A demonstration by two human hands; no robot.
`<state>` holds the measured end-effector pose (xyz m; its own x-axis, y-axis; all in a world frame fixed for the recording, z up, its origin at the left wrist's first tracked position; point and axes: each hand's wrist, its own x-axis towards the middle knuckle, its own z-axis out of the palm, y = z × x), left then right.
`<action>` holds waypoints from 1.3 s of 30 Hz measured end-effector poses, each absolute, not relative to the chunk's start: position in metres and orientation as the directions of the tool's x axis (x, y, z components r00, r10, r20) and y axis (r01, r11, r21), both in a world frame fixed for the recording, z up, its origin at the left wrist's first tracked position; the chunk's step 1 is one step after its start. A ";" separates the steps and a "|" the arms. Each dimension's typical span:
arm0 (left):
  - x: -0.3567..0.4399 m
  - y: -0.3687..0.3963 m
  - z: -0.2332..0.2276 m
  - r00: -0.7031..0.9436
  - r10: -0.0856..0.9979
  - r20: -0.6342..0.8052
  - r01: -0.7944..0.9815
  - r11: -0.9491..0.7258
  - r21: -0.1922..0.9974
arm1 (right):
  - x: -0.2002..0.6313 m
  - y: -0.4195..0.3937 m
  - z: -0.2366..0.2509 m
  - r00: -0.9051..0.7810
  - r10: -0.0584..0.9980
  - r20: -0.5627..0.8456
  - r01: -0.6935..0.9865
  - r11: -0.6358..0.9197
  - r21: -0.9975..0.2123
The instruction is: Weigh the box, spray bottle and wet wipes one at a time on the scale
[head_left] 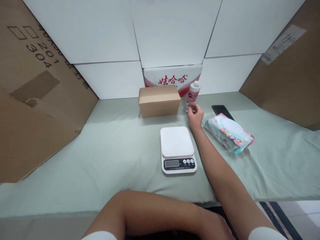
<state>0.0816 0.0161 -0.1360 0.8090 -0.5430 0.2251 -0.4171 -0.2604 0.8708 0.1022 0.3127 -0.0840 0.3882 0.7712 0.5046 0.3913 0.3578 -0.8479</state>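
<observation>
My right hand (195, 115) reaches across the green-covered table (112, 150) to a small white bottle (193, 93) with a pink label. The bottle stands upright at the back, and my fingertips close on its lower part. A white kitchen scale (177, 149) with nothing on its platform lies just left of my right forearm. My left forearm lies across the table's front edge; my left hand (215, 228) rests low by the edge, its fingers hard to make out.
A closed brown cardboard box (159, 100) sits left of the bottle, with a red-and-white carton (172, 78) behind it. A pack of wet wipes (228, 132) and a black phone (222, 110) lie to the right. Large cardboard sheets (37, 100) lean on both sides.
</observation>
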 end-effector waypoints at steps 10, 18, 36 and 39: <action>0.076 0.007 -0.121 0.776 -0.629 -0.049 -0.320 -0.460 0.828 | 0.189 0.199 0.025 0.048 0.864 0.501 0.854 0.225 -0.469; 0.078 0.003 -0.117 0.784 -0.609 -0.121 -0.296 -0.537 0.790 | 0.217 0.197 0.013 0.214 0.974 -0.073 0.974 -0.218 -0.056; 0.077 0.007 -0.118 0.808 -0.576 -0.122 -0.263 -0.539 0.800 | 0.083 0.178 0.104 -0.628 0.763 -0.153 0.767 0.573 -0.287; 0.076 0.008 -0.117 0.809 -0.574 -0.127 -0.253 -0.534 0.806 | 0.062 0.178 0.092 -0.692 0.686 -0.224 0.722 0.657 -0.217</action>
